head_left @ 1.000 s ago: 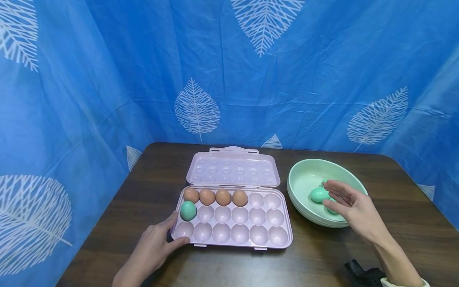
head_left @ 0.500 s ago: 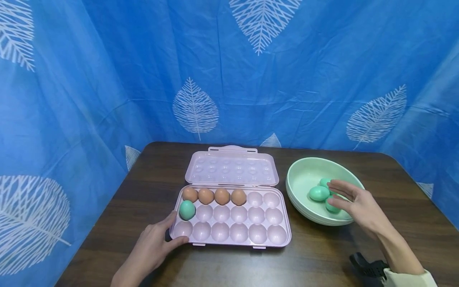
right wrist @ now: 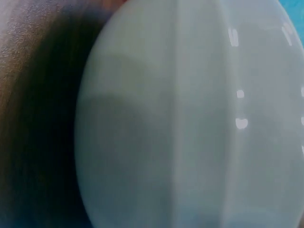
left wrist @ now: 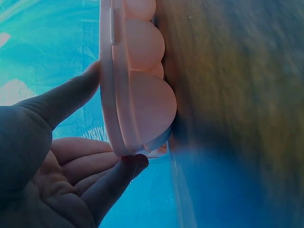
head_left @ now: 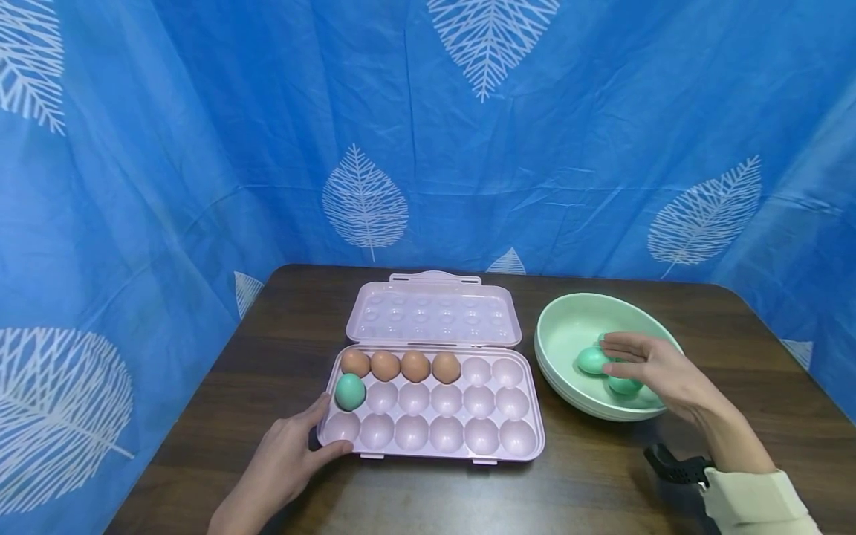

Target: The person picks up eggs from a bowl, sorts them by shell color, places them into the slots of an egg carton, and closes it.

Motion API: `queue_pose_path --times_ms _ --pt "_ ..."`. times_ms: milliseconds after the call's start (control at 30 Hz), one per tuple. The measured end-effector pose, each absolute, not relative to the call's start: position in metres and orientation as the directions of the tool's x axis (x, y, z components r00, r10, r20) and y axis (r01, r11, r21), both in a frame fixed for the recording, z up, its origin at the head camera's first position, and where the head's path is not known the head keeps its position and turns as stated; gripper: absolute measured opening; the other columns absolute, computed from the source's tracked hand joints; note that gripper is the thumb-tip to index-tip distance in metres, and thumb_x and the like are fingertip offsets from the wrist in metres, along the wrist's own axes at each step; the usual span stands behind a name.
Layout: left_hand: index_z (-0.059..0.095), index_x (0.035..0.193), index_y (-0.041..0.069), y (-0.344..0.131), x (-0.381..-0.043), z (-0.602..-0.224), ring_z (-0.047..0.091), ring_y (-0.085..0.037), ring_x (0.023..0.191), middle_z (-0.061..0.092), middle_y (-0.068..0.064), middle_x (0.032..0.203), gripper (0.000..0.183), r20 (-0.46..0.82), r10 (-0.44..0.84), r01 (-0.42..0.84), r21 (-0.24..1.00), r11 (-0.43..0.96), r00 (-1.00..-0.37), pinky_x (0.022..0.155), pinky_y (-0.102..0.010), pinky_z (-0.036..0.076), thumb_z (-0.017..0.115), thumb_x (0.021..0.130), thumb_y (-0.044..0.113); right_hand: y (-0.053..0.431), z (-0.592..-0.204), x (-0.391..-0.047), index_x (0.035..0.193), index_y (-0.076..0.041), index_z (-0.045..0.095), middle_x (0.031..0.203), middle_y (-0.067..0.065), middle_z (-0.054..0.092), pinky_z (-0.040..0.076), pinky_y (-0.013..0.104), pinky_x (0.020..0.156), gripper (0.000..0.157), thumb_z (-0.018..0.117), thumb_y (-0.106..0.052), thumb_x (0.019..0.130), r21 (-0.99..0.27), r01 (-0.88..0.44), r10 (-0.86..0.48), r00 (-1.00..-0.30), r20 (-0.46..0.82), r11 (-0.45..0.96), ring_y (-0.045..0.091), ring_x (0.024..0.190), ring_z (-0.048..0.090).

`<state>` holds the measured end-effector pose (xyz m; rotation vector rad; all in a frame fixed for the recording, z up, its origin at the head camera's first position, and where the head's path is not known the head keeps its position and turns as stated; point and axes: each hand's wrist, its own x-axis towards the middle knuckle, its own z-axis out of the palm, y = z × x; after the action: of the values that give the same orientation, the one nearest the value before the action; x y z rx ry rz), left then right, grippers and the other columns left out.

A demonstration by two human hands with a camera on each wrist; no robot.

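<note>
In the head view a pale pink egg tray (head_left: 428, 416) lies with its lid folded back. Four brown eggs, told as several, fill the left of its back row, such as this brown egg (head_left: 415, 365). One green egg (head_left: 350, 391) sits at the left end of the middle row. My left hand (head_left: 284, 461) holds the tray's front left corner between thumb and fingers; the left wrist view shows the fingertips (left wrist: 137, 163) at its edge. My right hand (head_left: 662, 371) reaches over a light green bowl (head_left: 565, 334), its fingers extended and parted from the thumb, close over several green eggs (head_left: 592, 360).
The bowl appears stacked on others, right of the tray on a dark wooden table (head_left: 428, 498). A blue curtain (head_left: 428, 148) with white leaf prints hangs behind. A black wrist strap (head_left: 675, 467) is on the right arm. The bowl's outer wall (right wrist: 199, 114) fills the right wrist view.
My right hand first drew back slightly to the right, then came left and lower over the green eggs. The left hand stays at the tray's corner.
</note>
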<state>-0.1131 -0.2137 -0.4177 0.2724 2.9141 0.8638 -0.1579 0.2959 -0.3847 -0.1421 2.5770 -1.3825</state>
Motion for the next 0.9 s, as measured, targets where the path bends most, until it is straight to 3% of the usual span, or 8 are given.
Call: queue_pose_path --times_ms 367,433,567,667,767,900 --pt "0.049 0.140 -0.008 -0.213 -0.114 -0.419 0.054 -0.040 0.124 0.051 -0.025 0.139 0.083 -0.043 0.189 0.134 0.557 0.820 -0.981 0.098 -0.054 0.045 0.082 0.079 0.038 0.278 -0.391 -0.172 0.146 0.008 0.037 0.145 0.026 0.046 0.045 0.040 0.100 0.069 0.069 -0.025 0.094 -0.804 -0.008 -0.170 -0.979 -0.115 0.595 0.044 0.130 0.046" --pt "0.049 0.139 -0.008 -0.213 -0.114 -0.419 0.054 -0.040 0.124 0.051 -0.025 0.139 0.082 -0.044 0.187 0.131 0.558 0.819 -0.981 0.098 -0.053 0.045 0.082 0.079 0.037 0.275 -0.392 -0.174 0.145 0.009 0.039 0.144 0.027 0.047 0.046 0.036 0.098 0.068 0.069 -0.023 0.094 -0.805 -0.023 -0.173 -0.980 -0.100 0.593 0.045 0.129 0.047" --pt "0.050 0.139 -0.009 -0.213 -0.114 -0.420 0.054 -0.040 0.123 0.051 -0.025 0.138 0.082 -0.031 0.191 0.141 0.557 0.818 -0.981 0.098 -0.053 0.046 0.082 0.079 0.037 0.271 -0.394 -0.178 0.143 0.009 0.042 0.142 0.026 0.049 0.044 0.017 0.089 0.064 0.070 -0.020 0.093 -0.801 -0.045 -0.171 -0.983 -0.073 0.596 0.045 0.129 0.047" --pt "0.050 0.139 -0.009 -0.214 -0.114 -0.421 0.054 -0.040 0.123 0.051 -0.026 0.138 0.082 -0.027 0.194 0.146 0.558 0.817 -0.981 0.098 -0.053 0.046 0.082 0.079 0.037 0.269 -0.397 -0.180 0.142 0.010 0.043 0.141 0.027 0.049 0.043 0.014 0.087 0.063 0.070 -0.018 0.092 -0.803 -0.062 -0.175 -0.983 -0.053 0.593 0.045 0.128 0.047" --pt "0.049 0.139 -0.009 -0.214 -0.114 -0.420 0.054 -0.040 0.124 0.051 -0.025 0.139 0.082 -0.035 0.192 0.140 0.559 0.817 -0.981 0.098 -0.053 0.045 0.082 0.079 0.037 0.266 -0.400 -0.183 0.141 0.012 0.043 0.140 0.030 0.049 0.048 0.022 0.092 0.062 0.070 -0.015 0.092 -0.809 -0.072 -0.179 -0.983 -0.041 0.583 0.046 0.126 0.050" --pt "0.049 0.139 -0.008 -0.214 -0.114 -0.420 0.054 -0.040 0.124 0.051 -0.026 0.139 0.082 -0.039 0.190 0.136 0.559 0.818 -0.981 0.098 -0.053 0.046 0.082 0.079 0.037 0.262 -0.404 -0.186 0.138 0.014 0.044 0.138 0.032 0.049 0.049 0.042 0.099 0.060 0.071 -0.011 0.091 -0.813 -0.080 -0.190 -0.981 -0.038 0.577 0.048 0.124 0.051"
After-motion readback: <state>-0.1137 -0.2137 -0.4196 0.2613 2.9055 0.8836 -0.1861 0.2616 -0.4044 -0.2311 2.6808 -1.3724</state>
